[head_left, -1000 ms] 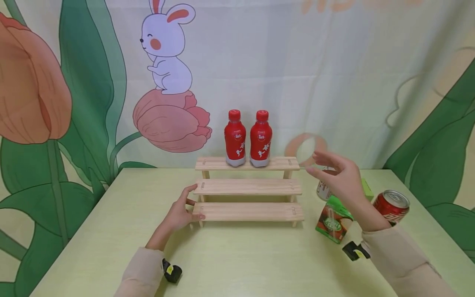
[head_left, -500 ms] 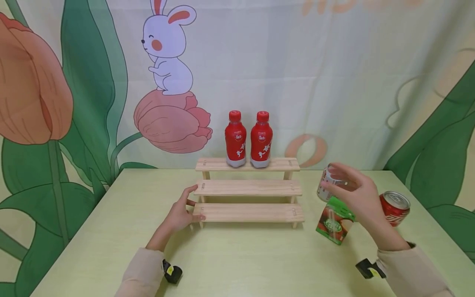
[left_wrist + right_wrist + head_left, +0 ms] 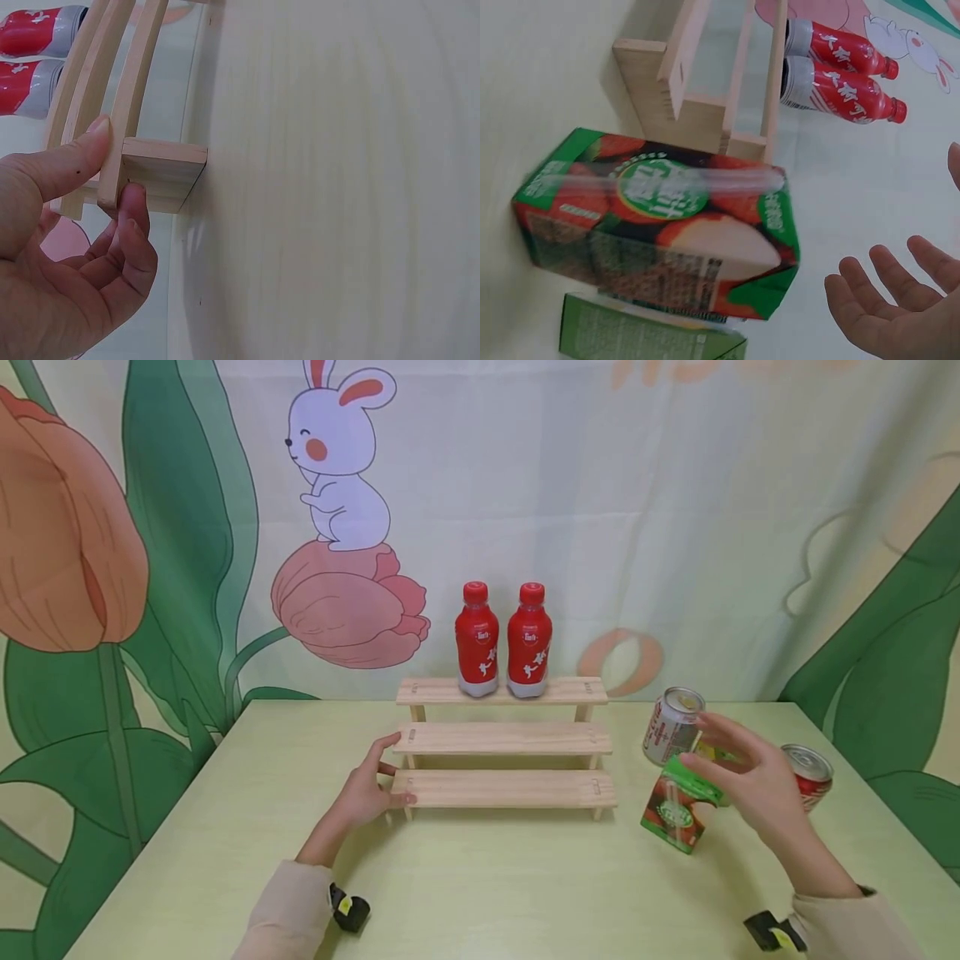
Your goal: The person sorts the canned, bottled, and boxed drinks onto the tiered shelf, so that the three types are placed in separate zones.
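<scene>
L hand (image 3: 363,795) pinches L end of 3-tier pale wooden rack (image 3: 502,740); R hand (image 3: 765,785), thumb & fingers wide, hovers nr red-&-green boxy juice carton (image 3: 673,810)

A tulip-printed fabric backdrop (image 3: 525,518) hangs behind a pale table (image 3: 510,885).

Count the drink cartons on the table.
2. The red-and-green carton is right of the wooden rack, by the right hand; the green carton is near it, partly hidden by that hand in the head view. More could be hidden there.
</scene>
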The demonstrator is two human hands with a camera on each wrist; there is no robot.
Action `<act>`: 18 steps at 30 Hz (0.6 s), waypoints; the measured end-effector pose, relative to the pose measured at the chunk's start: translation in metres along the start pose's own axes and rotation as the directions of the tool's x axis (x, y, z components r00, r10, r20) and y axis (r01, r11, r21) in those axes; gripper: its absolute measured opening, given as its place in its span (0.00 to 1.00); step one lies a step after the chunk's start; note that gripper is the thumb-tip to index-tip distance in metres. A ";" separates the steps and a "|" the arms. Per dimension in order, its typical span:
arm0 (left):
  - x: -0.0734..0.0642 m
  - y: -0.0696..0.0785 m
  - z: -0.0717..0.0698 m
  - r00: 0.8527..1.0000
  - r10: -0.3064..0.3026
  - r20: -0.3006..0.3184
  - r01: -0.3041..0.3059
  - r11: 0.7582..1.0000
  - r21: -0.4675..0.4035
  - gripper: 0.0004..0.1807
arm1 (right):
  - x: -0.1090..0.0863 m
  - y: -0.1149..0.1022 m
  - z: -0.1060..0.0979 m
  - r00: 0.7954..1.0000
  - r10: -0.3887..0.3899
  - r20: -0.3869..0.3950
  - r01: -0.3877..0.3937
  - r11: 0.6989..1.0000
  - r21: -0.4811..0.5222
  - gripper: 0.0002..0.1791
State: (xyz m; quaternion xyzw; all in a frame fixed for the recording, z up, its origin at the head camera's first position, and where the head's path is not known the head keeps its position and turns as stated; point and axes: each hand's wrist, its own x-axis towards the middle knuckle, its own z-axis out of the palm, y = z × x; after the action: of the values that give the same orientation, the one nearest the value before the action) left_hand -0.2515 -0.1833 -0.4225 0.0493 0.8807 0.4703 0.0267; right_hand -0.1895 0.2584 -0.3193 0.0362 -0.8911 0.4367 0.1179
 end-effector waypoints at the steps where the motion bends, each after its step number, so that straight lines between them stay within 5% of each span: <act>1: 0.000 0.000 0.000 1.000 -0.002 0.000 0.002 1.000 0.001 0.50 | -0.001 0.002 -0.001 1.000 0.004 -0.004 -0.004 1.000 -0.010 0.36; 12: 0.000 0.002 0.000 1.000 -0.008 -0.004 0.008 1.000 0.015 0.50 | -0.007 0.028 -0.005 0.996 0.084 -0.017 -0.084 0.996 -0.011 0.42; 18: 0.000 0.001 0.001 1.000 0.001 -0.006 -0.001 1.000 0.017 0.50 | -0.011 0.043 -0.003 0.991 0.128 0.046 -0.127 0.992 -0.011 0.45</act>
State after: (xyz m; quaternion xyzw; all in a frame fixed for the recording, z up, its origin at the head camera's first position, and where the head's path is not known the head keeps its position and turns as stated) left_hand -0.2515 -0.1820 -0.4221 0.0484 0.8847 0.4631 0.0235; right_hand -0.1858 0.2870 -0.3528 -0.0111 -0.8959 0.4387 0.0689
